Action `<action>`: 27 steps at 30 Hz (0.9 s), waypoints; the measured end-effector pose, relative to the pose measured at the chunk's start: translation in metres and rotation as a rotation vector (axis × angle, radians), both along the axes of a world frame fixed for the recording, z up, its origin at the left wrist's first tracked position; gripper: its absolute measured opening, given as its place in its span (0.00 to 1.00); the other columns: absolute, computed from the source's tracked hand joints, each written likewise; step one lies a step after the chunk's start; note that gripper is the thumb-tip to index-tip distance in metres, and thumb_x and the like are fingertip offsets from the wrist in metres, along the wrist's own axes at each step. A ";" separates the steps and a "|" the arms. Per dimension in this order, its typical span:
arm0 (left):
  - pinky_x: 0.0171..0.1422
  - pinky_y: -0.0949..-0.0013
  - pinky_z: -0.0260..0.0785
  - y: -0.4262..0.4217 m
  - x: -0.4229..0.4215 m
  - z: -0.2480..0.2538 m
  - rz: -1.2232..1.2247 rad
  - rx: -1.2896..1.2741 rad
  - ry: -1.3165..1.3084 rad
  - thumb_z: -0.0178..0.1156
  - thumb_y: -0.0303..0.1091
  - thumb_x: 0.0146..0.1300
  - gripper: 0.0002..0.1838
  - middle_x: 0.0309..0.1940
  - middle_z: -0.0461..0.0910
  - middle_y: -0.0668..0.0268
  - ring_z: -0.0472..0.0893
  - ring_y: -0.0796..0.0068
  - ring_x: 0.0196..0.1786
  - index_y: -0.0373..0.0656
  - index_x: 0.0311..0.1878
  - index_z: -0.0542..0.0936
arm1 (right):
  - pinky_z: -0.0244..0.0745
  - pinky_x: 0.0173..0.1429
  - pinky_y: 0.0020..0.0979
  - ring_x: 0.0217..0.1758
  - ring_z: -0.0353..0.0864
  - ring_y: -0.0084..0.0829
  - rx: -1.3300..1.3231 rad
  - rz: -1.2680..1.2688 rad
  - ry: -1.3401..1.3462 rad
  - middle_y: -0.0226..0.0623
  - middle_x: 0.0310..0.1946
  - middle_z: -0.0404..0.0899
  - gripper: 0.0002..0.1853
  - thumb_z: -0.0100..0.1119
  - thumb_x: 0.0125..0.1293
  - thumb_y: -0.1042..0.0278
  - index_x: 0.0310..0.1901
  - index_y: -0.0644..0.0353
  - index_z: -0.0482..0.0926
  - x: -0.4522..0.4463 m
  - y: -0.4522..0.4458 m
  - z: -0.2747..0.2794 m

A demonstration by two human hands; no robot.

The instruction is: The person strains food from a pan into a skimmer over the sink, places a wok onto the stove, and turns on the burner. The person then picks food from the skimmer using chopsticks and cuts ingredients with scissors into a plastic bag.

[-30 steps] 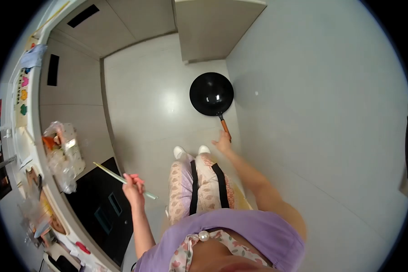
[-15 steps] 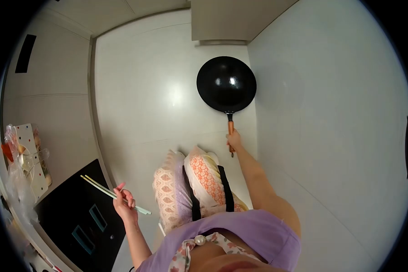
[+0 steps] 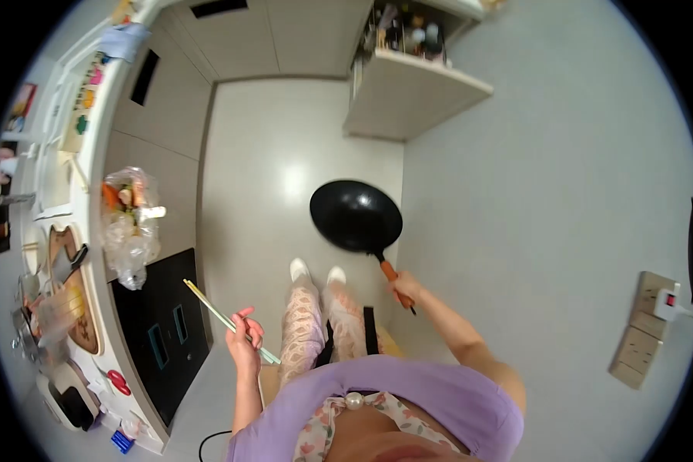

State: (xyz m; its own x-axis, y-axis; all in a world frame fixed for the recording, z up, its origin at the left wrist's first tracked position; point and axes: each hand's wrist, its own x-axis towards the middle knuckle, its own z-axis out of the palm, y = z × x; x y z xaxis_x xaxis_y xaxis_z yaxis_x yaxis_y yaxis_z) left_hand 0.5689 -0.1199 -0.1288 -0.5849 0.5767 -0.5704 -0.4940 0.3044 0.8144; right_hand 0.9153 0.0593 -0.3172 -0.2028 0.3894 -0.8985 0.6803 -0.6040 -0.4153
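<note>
My right hand [image 3: 405,288] is closed round the brown wooden handle of a black wok [image 3: 356,215]. The wok hangs out in front of me above the floor, tilted, its dark round surface turned up to the camera. I see no food in it. At the left, my left hand [image 3: 246,344] grips a pair of chopsticks [image 3: 214,308], pale green with yellow tips. They slant up and left, their tips apart from everything. Below that hand's level, the black oven front [image 3: 162,339] stands to its left.
On the left counter lie a wooden cutting board [image 3: 85,323] with a cleaver [image 3: 71,262] and red scissors [image 3: 118,382]. A clear plastic bag [image 3: 131,246] hangs at the counter's edge. Ahead, a pulled-out drawer [image 3: 416,92] holds bottles. Wall sockets [image 3: 641,331] are at right.
The wok has come nearer to me and swung left, its handle now slanting. My left hand has kept its hold on the chopsticks. The view has tilted up, showing the counter and the pulled-out drawer.
</note>
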 end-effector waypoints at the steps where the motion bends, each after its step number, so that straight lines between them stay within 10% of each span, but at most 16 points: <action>1: 0.15 0.80 0.44 -0.001 0.001 0.018 -0.009 0.016 0.006 0.41 0.48 0.71 0.23 0.16 0.69 0.67 0.55 0.87 0.11 0.33 0.46 0.70 | 0.70 0.20 0.31 0.14 0.71 0.28 -0.038 0.010 0.041 0.35 0.13 0.71 0.06 0.58 0.48 0.73 0.26 0.64 0.72 0.002 -0.001 0.037; 9: 0.14 0.80 0.42 0.050 -0.039 0.102 0.126 0.229 0.078 0.40 0.47 0.71 0.23 0.16 0.69 0.67 0.55 0.88 0.11 0.33 0.45 0.71 | 0.68 0.17 0.24 0.14 0.69 0.18 -0.076 0.093 0.329 0.30 0.20 0.71 0.09 0.58 0.51 0.78 0.33 0.62 0.69 -0.085 0.102 0.276; 27: 0.15 0.83 0.44 0.236 -0.225 0.128 0.463 0.449 0.292 0.38 0.45 0.72 0.22 0.18 0.70 0.66 0.56 0.89 0.13 0.35 0.46 0.72 | 0.70 0.21 0.27 0.14 0.71 0.25 0.576 0.066 0.321 0.34 0.13 0.70 0.08 0.55 0.53 0.77 0.19 0.64 0.71 -0.477 0.628 0.427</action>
State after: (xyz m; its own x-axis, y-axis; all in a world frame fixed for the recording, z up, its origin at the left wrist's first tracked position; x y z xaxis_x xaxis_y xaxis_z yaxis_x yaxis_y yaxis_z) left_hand 0.3438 0.1157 -0.0004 -0.9196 0.3747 -0.1181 -0.2339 -0.2806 0.9309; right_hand 0.4381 0.6876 0.1095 -0.4656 0.7672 -0.4411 0.4971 -0.1856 -0.8476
